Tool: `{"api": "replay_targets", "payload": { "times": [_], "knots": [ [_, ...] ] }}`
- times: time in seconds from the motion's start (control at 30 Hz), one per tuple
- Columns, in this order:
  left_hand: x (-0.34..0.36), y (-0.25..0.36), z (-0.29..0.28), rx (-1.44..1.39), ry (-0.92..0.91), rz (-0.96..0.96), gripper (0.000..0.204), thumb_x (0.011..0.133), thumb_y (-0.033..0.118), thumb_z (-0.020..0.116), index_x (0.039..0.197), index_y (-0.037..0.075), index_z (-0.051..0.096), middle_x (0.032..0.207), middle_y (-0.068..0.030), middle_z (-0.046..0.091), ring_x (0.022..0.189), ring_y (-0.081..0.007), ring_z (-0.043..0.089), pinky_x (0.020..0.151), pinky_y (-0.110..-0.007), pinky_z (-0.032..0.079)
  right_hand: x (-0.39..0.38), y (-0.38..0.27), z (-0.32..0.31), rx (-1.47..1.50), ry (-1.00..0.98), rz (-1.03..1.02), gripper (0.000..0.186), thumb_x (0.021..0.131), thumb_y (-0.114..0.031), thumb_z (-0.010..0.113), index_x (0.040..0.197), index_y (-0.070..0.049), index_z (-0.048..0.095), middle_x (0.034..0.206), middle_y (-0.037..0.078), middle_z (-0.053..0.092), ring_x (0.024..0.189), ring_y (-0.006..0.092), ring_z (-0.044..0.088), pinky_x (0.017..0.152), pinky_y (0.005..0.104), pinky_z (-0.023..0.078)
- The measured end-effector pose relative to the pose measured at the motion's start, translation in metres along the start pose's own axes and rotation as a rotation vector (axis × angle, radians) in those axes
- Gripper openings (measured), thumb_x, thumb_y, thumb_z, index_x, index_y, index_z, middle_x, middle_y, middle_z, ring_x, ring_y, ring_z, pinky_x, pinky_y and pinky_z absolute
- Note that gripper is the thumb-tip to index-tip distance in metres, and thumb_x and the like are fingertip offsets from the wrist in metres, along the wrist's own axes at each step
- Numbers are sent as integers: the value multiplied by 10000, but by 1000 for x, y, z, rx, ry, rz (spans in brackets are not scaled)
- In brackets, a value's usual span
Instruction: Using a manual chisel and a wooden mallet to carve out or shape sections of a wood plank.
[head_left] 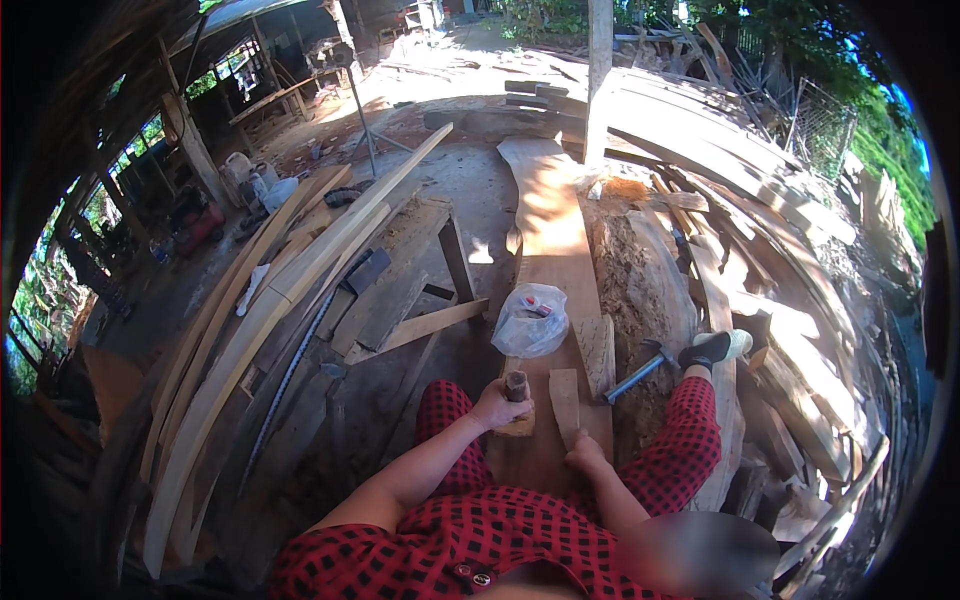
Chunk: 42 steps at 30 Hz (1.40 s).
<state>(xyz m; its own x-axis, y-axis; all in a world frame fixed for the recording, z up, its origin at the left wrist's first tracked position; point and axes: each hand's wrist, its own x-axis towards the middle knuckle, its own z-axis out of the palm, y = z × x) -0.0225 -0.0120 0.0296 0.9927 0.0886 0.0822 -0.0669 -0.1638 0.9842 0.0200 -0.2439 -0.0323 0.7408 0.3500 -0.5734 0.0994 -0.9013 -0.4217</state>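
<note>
My left hand (pixel 497 404) is closed round a short, thick wooden handle (pixel 515 386) with a round top, held upright. A tool's blade, if there is one, is hidden. Just below that hand lies a small pale wood block (pixel 515 428) on a long wide plank (pixel 555 250). My right hand (pixel 588 455) grips the narrow lower end of a flat wooden paddle-like piece (pixel 565 398), its broad end pointing away from me. Ahead of both hands a clear plastic bag (pixel 530 322) rests on the plank, with something small and red in it.
A hammer (pixel 638 378) with a blue handle lies to the right, near my shod foot (pixel 712 348). Long boards (pixel 270 300) and a low wooden bench (pixel 395 270) stand at the left. More timber (pixel 790 385) is stacked at the right. Beyond rises a post (pixel 598 85).
</note>
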Motion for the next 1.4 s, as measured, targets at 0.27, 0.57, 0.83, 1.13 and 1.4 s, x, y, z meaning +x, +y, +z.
{"api": "replay_targets", "payload": {
  "times": [0.27,0.57,0.83,1.13,1.4],
  "knots": [
    [-3,7,2,14,16,18,123,717,54,681,732,50,558,715,3,591,677,-90,575,655,-280,493,0,0,3,24,36,-4,637,717,-231,703,1217,-3,380,1114,254,604,1085,386,574,930,443,452],
    [-1,9,8,45,-28,-6,187,737,35,720,750,74,538,709,23,556,663,-73,559,619,-250,473,-6,-2,1,59,146,85,636,744,-378,707,1168,-6,414,1102,250,609,1055,384,590,891,450,473],
    [1,-12,2,53,25,50,176,739,4,706,748,76,546,708,18,569,637,-74,575,574,-233,486,0,-7,-1,26,236,8,547,753,-223,629,1196,-3,396,1006,212,648,953,345,641,795,453,506],
    [6,-13,-5,-11,-62,8,223,692,-52,681,790,83,534,750,5,562,653,-81,568,590,-239,491,-61,-18,-76,442,250,-249,511,722,-244,711,1109,-26,459,949,214,632,923,355,628,779,422,485],
    [17,-5,-3,13,-161,-30,173,681,37,700,801,45,576,754,-23,600,699,-106,596,629,-276,499,-133,-43,-139,373,439,-691,560,808,-135,638,1282,-85,345,937,230,611,903,430,597,734,460,484]
  ]
}}
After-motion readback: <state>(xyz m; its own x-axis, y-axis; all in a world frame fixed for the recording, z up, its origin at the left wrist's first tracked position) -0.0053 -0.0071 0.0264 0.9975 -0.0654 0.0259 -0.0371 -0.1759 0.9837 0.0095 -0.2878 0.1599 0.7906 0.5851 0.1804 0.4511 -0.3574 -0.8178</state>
